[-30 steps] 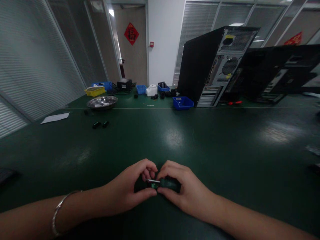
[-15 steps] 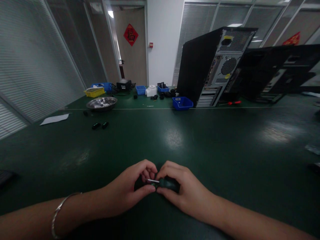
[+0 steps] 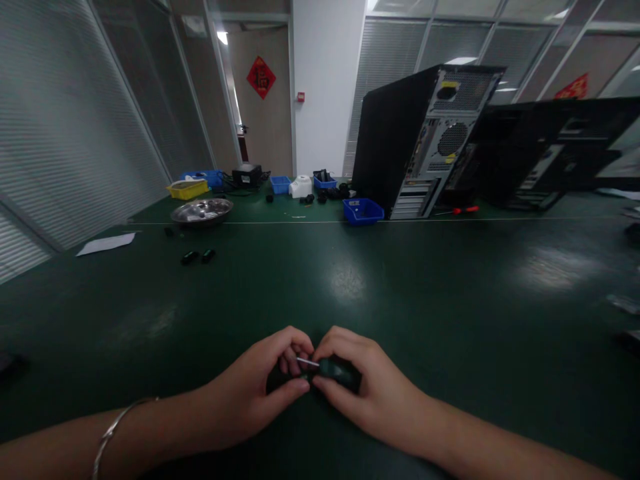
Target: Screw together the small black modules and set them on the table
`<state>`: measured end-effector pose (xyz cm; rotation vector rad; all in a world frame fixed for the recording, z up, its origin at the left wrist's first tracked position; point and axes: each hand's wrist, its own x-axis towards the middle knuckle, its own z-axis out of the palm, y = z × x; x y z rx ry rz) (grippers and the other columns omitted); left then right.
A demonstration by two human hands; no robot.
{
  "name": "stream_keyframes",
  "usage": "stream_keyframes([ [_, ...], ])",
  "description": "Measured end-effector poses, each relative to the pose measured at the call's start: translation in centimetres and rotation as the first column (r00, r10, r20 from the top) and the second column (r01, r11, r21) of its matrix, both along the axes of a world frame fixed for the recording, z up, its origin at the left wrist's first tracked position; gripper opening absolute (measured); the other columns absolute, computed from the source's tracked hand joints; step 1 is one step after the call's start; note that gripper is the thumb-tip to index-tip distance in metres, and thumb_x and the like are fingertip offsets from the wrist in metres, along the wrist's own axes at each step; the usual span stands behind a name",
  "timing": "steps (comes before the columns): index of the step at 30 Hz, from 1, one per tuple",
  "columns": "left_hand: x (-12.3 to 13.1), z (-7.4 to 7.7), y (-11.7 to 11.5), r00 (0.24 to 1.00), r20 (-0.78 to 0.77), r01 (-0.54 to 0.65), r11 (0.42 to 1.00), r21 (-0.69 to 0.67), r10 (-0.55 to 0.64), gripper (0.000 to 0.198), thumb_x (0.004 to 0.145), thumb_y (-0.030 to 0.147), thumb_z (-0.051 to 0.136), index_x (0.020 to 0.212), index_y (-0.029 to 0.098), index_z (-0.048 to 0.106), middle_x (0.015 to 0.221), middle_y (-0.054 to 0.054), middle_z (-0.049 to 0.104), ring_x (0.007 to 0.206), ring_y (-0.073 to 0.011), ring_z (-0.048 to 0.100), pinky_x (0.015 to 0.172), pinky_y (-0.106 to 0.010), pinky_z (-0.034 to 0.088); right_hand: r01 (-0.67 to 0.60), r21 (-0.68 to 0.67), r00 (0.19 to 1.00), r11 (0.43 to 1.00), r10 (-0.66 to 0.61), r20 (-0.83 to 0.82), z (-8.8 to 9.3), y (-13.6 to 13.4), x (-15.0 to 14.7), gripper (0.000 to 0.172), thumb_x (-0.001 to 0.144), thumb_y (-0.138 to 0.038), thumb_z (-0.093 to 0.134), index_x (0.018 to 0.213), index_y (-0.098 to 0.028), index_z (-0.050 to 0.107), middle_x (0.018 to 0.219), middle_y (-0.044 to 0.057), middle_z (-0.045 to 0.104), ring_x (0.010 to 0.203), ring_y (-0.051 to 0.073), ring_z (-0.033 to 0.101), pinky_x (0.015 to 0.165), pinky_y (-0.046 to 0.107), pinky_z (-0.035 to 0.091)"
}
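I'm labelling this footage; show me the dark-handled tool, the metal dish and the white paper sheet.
Dark-handled tool [image 3: 337, 373], head view, on its handle.
Metal dish [image 3: 201, 221], head view, on its near wall.
White paper sheet [image 3: 106, 244], head view, on its middle.

Table [image 3: 280, 287] across lower frame. Lower centre: left hand [image 3: 253, 380], right hand [image 3: 375, 377]; screwdriver [image 3: 337, 372] in the right, shaft pointing left. Mid-left: two small parts [image 3: 189, 257] side by side, bowl [image 3: 202, 211] behind, paper sheet [image 3: 106, 244] farther left. Upper right: computer tower [image 3: 395, 133], tray [image 3: 363, 213] by its base.
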<state>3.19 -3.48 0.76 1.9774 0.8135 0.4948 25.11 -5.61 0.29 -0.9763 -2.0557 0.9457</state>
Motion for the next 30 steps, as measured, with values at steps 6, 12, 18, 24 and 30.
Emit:
stream_keyframes([
  [6, -0.19, -0.22, -0.01, 1.0, -0.015, -0.008, 1.0, -0.001, 0.008, 0.024, 0.092, 0.016, 0.06, 0.114, 0.022, 0.054, 0.1, -0.002, 0.058, 0.089, -0.0179, 0.054, 0.081, -0.032, 0.048, 0.036, -0.033, 0.999, 0.999, -0.035, 0.019, -0.02, 0.2, -0.19, 0.012, 0.083, -0.006, 0.065, 0.09, -0.016, 0.068, 0.087, 0.003, 0.064, 0.082, 0.018, 0.062, 0.072, 0.028, 0.047],
  [12, -0.13, -0.32, -0.04, 0.999, -0.026, -0.019, 1.0, 0.012, 0.019, 0.024, 0.091, 0.016, 0.061, 0.114, 0.022, 0.054, 0.098, -0.002, 0.058, 0.087, -0.0173, 0.055, 0.081, -0.031, 0.048, 0.061, -0.062, 0.997, 0.996, -0.059, 0.04, -0.01, 0.32, -0.37, 0.011, 0.081, -0.008, 0.067, 0.087, -0.017, 0.067, 0.085, 0.002, 0.065, 0.08, 0.018, 0.062, 0.071, 0.028, 0.046],
  [18, -0.06, -0.07, -0.01, 1.0, -0.014, -0.008, 1.0, 0.006, 0.008, 0.021, 0.092, 0.018, 0.06, 0.112, 0.021, 0.055, 0.097, -0.002, 0.058, 0.086, -0.0175, 0.054, 0.08, -0.031, 0.048, 0.08, -0.082, 0.996, 0.993, -0.077, 0.043, 0.19, 0.25, -0.46, 0.011, 0.079, -0.006, 0.066, 0.082, -0.017, 0.065, 0.082, 0.001, 0.063, 0.077, 0.018, 0.061, 0.069, 0.028, 0.045],
  [24, 0.07, 0.21, 0.04, 1.0, -0.015, -0.009, 1.0, -0.005, 0.009, 0.017, 0.095, 0.016, 0.053, 0.112, 0.02, 0.055, 0.096, -0.002, 0.059, 0.084, -0.0166, 0.054, 0.078, -0.03, 0.048, 0.079, -0.086, 0.997, 0.993, -0.078, 0.019, 0.19, 0.19, -0.41, 0.011, 0.081, -0.008, 0.065, 0.083, -0.018, 0.065, 0.082, 0.0, 0.063, 0.077, 0.017, 0.061, 0.069, 0.028, 0.045],
  [30, 0.32, 0.04, 0.08, 1.0, -0.001, -0.016, 1.0, 0.023, 0.016, 0.019, 0.092, 0.012, 0.055, 0.11, 0.018, 0.056, 0.093, -0.002, 0.059, 0.08, -0.0156, 0.054, 0.075, -0.029, 0.049, 0.093, -0.1, 0.994, 0.991, -0.098, -0.046, 0.16, 0.39, -0.32, 0.003, 0.089, -0.016, 0.063, 0.088, -0.017, 0.066, 0.085, 0.002, 0.064, 0.081, 0.018, 0.062, 0.073, 0.029, 0.046],
])
